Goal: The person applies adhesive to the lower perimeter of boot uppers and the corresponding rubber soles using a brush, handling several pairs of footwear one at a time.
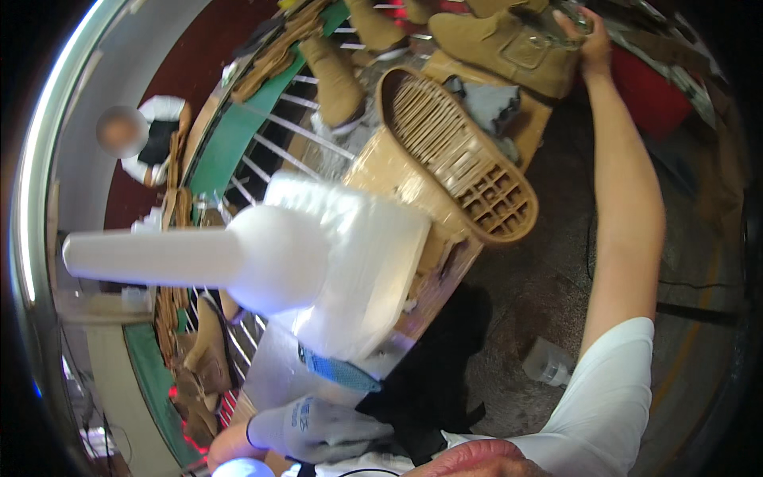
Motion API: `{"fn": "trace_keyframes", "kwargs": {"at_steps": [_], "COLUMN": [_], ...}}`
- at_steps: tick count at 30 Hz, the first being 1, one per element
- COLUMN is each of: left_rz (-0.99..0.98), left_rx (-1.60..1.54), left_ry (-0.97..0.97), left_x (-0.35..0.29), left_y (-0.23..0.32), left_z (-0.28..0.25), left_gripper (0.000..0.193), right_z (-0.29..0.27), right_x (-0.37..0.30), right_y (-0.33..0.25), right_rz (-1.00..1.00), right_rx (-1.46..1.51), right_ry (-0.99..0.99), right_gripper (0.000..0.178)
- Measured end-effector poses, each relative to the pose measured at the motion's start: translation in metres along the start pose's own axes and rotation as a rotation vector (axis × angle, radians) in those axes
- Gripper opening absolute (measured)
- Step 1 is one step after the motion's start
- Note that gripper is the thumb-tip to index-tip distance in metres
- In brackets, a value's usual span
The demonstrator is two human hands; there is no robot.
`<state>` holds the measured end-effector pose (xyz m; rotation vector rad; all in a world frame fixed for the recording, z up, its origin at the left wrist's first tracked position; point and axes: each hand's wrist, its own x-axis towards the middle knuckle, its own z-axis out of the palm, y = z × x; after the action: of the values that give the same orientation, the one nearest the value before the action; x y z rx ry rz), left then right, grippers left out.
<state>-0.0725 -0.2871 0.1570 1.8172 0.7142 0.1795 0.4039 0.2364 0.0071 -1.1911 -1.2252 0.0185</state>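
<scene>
My bare right hand [594, 49] reaches to the far right. Its fingers are bent around a small shiny, greenish clear thing that I cannot make out, beside the top of a tan suede boot [509, 49]. My left hand [330, 429] is low at the left, close to my body, in a grey knitted glove; its fingertips are hard to see. Between the hands, a large white bottle [366, 262] with a long spout looms close to the view. Beyond it a tan rubber shoe sole [457, 151], tread grid showing, leans over the wooden bench edge.
More tan boots [334, 83] stand on a rack of metal bars [286, 131] with a green edge strip [246, 131]. A blue dotted strip [340, 370] lies by the bottle. A red bin [648, 95] stands right; a clear container [548, 362] is lower down. Another person [159, 139] works across the rack.
</scene>
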Motion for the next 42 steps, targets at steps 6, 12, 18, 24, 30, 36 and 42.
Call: {"fn": "trace_keyframes", "kwargs": {"at_steps": [6, 12, 18, 24, 30, 36, 42], "left_rz": [0.038, 0.135, 0.288, -0.398, -1.29, -1.416, -1.513], "left_rx": [-0.108, -0.111, -0.164, -0.121, 0.656, 0.87, 0.814], "left_ry": [0.116, 0.036, 0.251, 1.329, 1.247, 1.179, 1.169], "left_x": [-0.033, -0.062, -0.181, -0.21, -0.354, -0.384, -0.342], "left_y": [-0.011, -0.018, -0.064, -0.156, -0.329, -0.4, -0.349], "left_z": [0.015, 0.024, -0.007, -0.223, -0.336, -0.334, -0.33], "left_gripper": [0.035, 0.032, 0.028, 0.032, 0.072, 0.066, 0.047], "right_z": [-0.021, -0.178, -0.358, -0.404, -0.488, -0.529, -0.495], "right_x": [-0.023, -0.209, -0.516, -0.78, -0.788, -0.762, -0.786], "right_y": [0.052, 0.09, 0.164, -0.103, -0.19, -0.249, -0.318], "right_rz": [0.18, 0.513, 0.587, 1.261, 1.102, 1.412, 1.367], "right_rx": [-0.351, -0.112, -0.237, -0.458, -0.152, -0.544, -0.65], "right_ry": [-0.335, -0.71, -0.991, -1.457, -1.339, -0.999, -0.951], "right_gripper": [0.057, 0.029, 0.04, 0.024, 0.015, 0.012, 0.012]}}
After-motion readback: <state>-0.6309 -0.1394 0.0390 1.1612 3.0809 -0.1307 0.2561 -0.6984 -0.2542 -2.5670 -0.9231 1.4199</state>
